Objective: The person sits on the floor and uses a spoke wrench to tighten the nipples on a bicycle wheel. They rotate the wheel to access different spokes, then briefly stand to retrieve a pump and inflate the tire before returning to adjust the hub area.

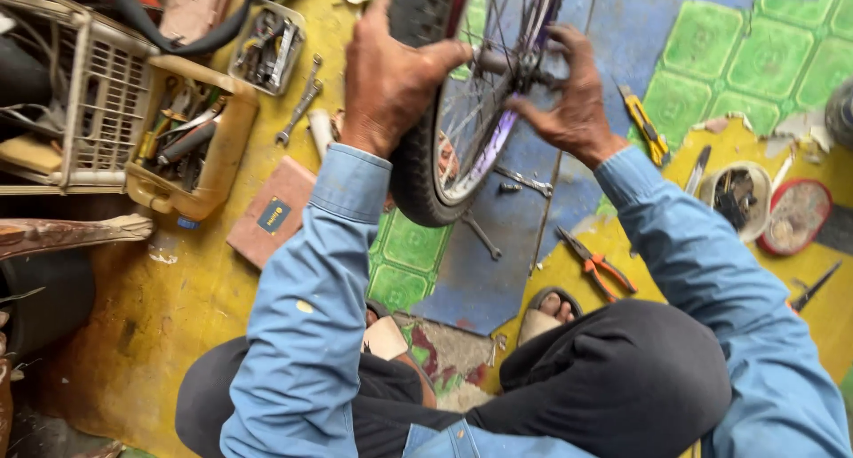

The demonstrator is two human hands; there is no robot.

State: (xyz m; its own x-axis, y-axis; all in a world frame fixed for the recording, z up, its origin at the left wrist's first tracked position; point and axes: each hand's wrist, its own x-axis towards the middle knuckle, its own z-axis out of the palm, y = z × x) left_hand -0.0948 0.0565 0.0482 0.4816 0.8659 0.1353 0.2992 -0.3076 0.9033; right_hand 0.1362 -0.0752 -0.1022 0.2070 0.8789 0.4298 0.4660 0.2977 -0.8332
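Observation:
A small bicycle wheel (422, 169) with a black tyre, thin spokes and a purple rim stands upright on the floor in front of me. My left hand (388, 78) wraps over the tyre's outer side, thumb reaching toward the hub (508, 63). On the wheel's far side, my right hand (571, 89) has its fingers closed around the hub's axle end. Both sleeves are light blue.
A yellow tool tray (227, 147) and a wire basket (98, 103) sit at left. A wrench (298, 111), a brown wallet-like case (271, 214), orange-handled pliers (597, 267), a yellow utility knife (645, 125) and two small bowls (737, 196) lie on the worn floor.

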